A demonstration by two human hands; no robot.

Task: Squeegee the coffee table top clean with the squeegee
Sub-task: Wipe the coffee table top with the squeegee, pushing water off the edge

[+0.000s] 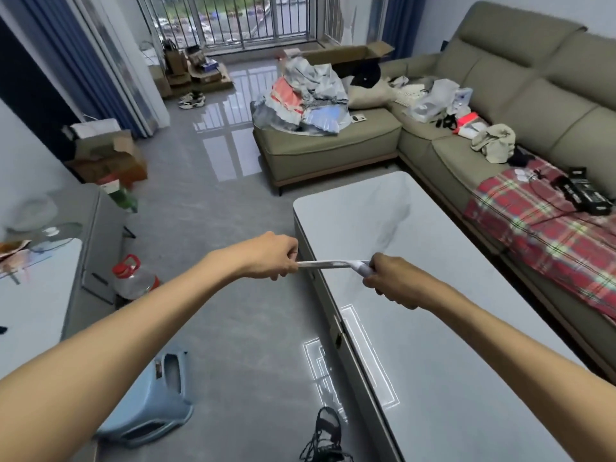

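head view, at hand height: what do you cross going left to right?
red-capped plastic jug → left hand → squeegee → right hand → plaid blanket

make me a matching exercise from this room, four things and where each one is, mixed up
1. white squeegee
2. light blue plastic stool
3. red plaid blanket
4. clear plastic jug with a red cap

A. spread on the olive sofa
B. on the floor beside the grey cabinet
C. gripped by the left hand and right hand across the white coffee table edge
D. on the floor, lower left of the view

Pairs: 1-C, 2-D, 3-A, 4-B
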